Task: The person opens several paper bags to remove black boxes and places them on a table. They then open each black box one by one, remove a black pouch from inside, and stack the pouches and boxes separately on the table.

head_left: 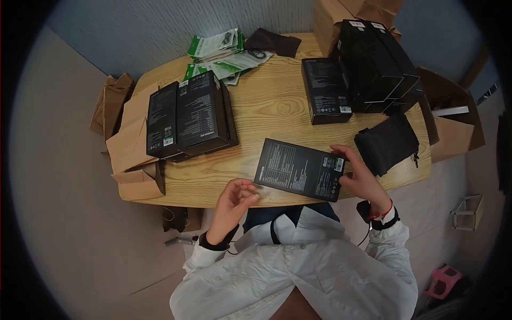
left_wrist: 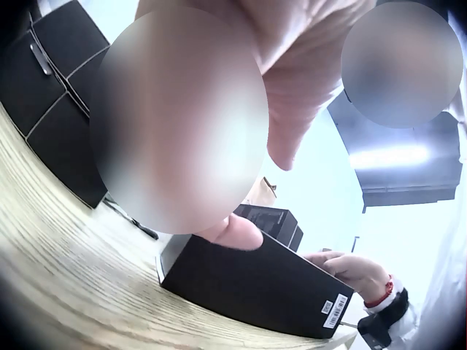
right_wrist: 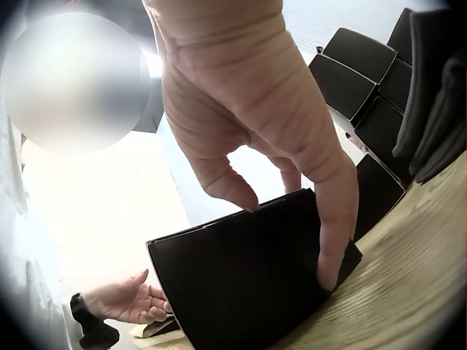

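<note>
A flat black box (head_left: 298, 169) with white print and labels lies tilted near the front edge of the wooden table (head_left: 261, 114). My right hand (head_left: 365, 178) grips its right end, with the thumb on the near part and a finger along the far corner. In the right wrist view, the box (right_wrist: 233, 277) has plain dark sides. At the box's left corner my left hand (head_left: 234, 200) hovers with loosely bent fingers and holds nothing. A blurred patch hides much of the left hand in the left wrist view, where one fingertip overlaps the box (left_wrist: 255, 292).
Black boxes stand at the left (head_left: 194, 114) and in a stack (head_left: 373, 64) at the back right. A dark drawstring pouch (head_left: 388, 141) lies right of my right hand. Green-and-white packets (head_left: 216, 48) lie at the back, with brown paper bags (head_left: 133, 138) along the left edge.
</note>
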{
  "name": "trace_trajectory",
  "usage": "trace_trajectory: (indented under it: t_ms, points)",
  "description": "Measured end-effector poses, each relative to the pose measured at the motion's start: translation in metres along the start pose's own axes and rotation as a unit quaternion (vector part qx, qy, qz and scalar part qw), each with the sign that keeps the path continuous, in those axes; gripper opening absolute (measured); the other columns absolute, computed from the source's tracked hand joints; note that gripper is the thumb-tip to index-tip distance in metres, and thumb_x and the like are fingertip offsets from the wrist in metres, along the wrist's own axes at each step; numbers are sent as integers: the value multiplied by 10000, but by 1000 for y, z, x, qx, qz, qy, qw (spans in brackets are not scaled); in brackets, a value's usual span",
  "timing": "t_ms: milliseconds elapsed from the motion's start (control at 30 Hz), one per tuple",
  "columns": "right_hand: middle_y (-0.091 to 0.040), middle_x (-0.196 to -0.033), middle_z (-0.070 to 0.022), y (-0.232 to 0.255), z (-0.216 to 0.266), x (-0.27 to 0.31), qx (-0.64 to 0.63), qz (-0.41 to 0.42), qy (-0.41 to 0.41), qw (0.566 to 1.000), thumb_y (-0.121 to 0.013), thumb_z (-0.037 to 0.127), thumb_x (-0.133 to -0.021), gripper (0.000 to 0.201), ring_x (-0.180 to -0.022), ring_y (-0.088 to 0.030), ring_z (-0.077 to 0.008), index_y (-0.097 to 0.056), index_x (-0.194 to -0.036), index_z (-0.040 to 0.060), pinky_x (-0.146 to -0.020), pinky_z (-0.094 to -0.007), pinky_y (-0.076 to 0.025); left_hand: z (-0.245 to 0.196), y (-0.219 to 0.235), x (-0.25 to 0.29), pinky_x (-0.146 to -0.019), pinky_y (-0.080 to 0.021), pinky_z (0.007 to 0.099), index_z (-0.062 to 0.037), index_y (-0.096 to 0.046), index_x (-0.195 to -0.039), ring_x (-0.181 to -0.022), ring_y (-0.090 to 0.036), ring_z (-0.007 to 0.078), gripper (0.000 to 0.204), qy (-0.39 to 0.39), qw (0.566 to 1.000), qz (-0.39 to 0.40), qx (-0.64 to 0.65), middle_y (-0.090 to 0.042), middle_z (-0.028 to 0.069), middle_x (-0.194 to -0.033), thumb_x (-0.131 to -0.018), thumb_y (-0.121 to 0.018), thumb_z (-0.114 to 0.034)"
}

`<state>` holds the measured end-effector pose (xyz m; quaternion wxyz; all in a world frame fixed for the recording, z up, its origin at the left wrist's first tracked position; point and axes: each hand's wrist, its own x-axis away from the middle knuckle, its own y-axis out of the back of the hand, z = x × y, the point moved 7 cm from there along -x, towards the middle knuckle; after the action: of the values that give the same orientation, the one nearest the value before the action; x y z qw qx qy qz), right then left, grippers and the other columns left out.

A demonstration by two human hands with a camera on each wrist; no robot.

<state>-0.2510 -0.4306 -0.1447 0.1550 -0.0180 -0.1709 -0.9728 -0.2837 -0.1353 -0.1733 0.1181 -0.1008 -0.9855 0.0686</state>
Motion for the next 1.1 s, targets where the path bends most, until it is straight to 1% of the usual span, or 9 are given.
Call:
trace_trajectory:
  t_ms: [233, 300, 433, 533, 600, 733, 933, 1000, 1100]
  points:
    - [-475, -1289, -83, 5, 0, -6, -97, 26, -35, 994, -446, -155, -661, 756, -1266, -423, -200, -398, -1379, 75, -908, -245, -431, -6, -1, -27, -671, -413, 171, 2, -582, -991, -736, -497, 40, 166, -51, 993, -51, -89, -576, -18, -832, -870, -670, -70]
    - [-485, -1287, -89, 5, 0, -9, -112, 37, -17, 993, -443, -154, -651, 747, -1259, -434, -205, -412, -1367, 56, -949, -246, -409, -2, -7, -30, -606, -372, 166, -12, -607, -852, -657, -452, 18, 129, -5, 996, -39, -76, -543, -57, -716, -873, -682, -115]
    - [-494, -1279, -98, 1, -2, -8, -86, 22, 11, 996, -443, -167, -646, 754, -1243, -456, -201, -411, -1367, 52, -966, -258, -409, 3, -12, -30, -562, -340, 171, -24, -594, -781, -622, -423, 4, 161, 14, 996, -48, -74, -516, -77, -669, -881, -675, -122]
    - [-480, -1299, -102, 3, -19, -6, -53, 3, -28, 998, -441, -186, -673, 724, -1235, -468, -199, -418, -1360, 41, -985, -276, -410, -7, -1, -28, -555, -331, 173, -38, -569, -747, -612, -409, 0, 183, -15, 996, -66, -56, -509, -86, -671, -885, -667, -109]
    - [-465, -1314, -99, 9, -25, -3, -200, -15, -12, 980, -483, -171, -762, 646, -1213, -483, -198, -414, -1365, 49, -982, -286, -421, -7, 9, -27, -561, -329, 173, -42, -564, -736, -618, -404, 0, 190, -11, 995, -75, -64, -506, -82, -680, -889, -660, -102]
    - [-453, -1323, -96, 10, -23, 0, -231, -3, -17, 973, -558, -86, -842, 599, -1223, -469, -202, -383, -1393, 69, -981, -295, -423, -1, 15, -20, -579, -326, 174, -60, -531, -747, -633, -396, 2, 192, 8, 995, -79, -59, -486, -83, -690, -903, -638, -97]
    - [-423, -1346, -96, 0, -20, -2, -176, 15, -43, 983, -700, 21, -797, 737, -1240, -430, -216, -333, -1431, 99, -1004, -328, -396, 4, 22, -20, -577, -306, 174, -94, -457, -741, -628, -379, 3, 232, 14, 998, -56, -3, -455, -83, -673, -913, -612, -84]
    - [-387, -1359, -128, 0, 22, 6, 122, 30, 144, 982, -828, 119, -648, 913, -1240, -415, -282, -344, -1423, 95, -1020, -356, -377, 11, 27, -21, -579, -312, 178, -103, -449, -752, -627, -387, 6, 225, 43, 997, -52, 38, -465, -75, -680, -918, -600, -87]
    - [-371, -1359, -175, -14, 32, 8, 260, 65, 150, 951, -868, 207, -544, 1009, -1235, -397, -376, -356, -1405, 85, -1011, -410, -390, 6, 29, -19, -581, -325, 182, -102, -452, -762, -626, -399, 11, 211, -4, 997, -56, 52, -478, -70, -693, -921, -590, -85]
